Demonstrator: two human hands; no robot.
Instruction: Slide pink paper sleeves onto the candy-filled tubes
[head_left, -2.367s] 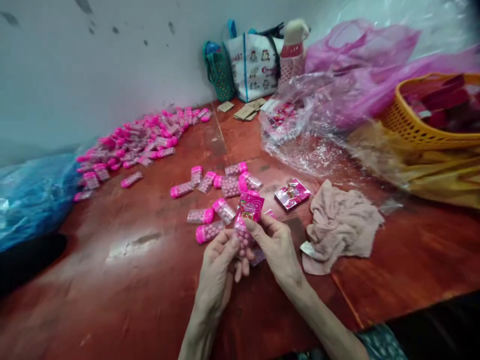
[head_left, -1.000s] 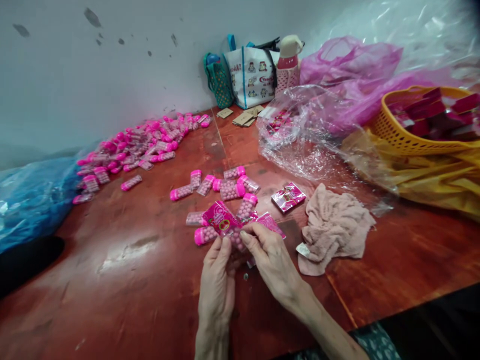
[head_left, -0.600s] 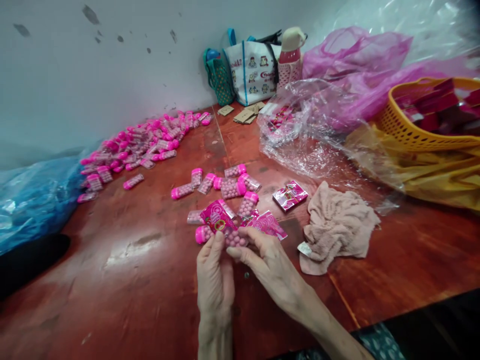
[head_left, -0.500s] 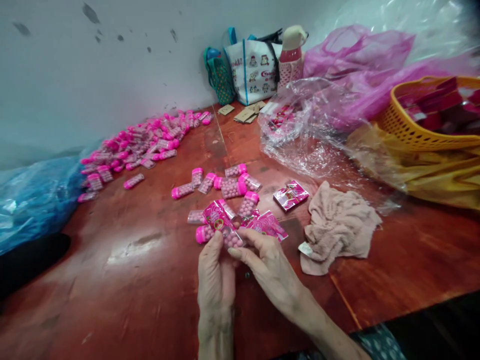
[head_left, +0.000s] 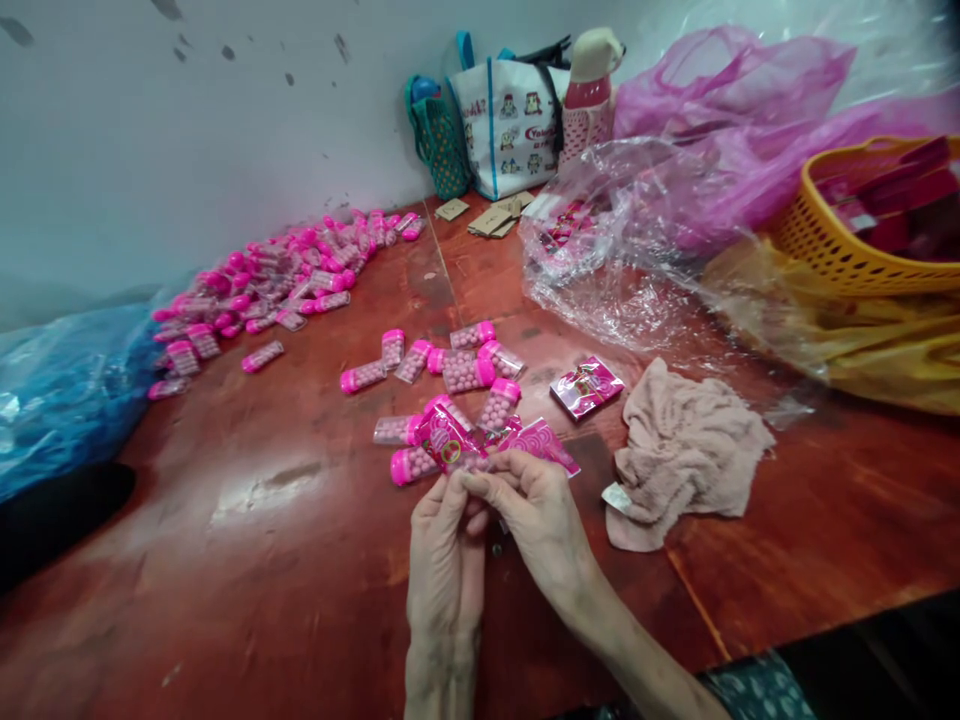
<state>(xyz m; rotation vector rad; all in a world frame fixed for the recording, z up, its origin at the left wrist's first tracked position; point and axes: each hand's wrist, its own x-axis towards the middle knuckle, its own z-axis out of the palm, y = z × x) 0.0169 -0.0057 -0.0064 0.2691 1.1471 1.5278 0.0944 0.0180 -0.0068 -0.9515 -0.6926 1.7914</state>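
Left fingers (head_left: 452, 497) and right fingers (head_left: 496, 488) pinch a pink wrapper (head_left: 445, 434), capped jars (head_left: 463, 372) crowding close, cloth (head_left: 686, 455) rightward.

Your view is moderately dim, with cool, faintly green light across the far wall (head_left: 225, 130). A whitish glare patch lies on the desk (head_left: 187, 600), left of your hands (head_left: 551, 520), and small highlights sparkle on the clear plastic (head_left: 637, 250) at far right. The near right corner sinks into darkness. Wide-angle stretching and softness grow toward the edges; fine detail looks smeared.
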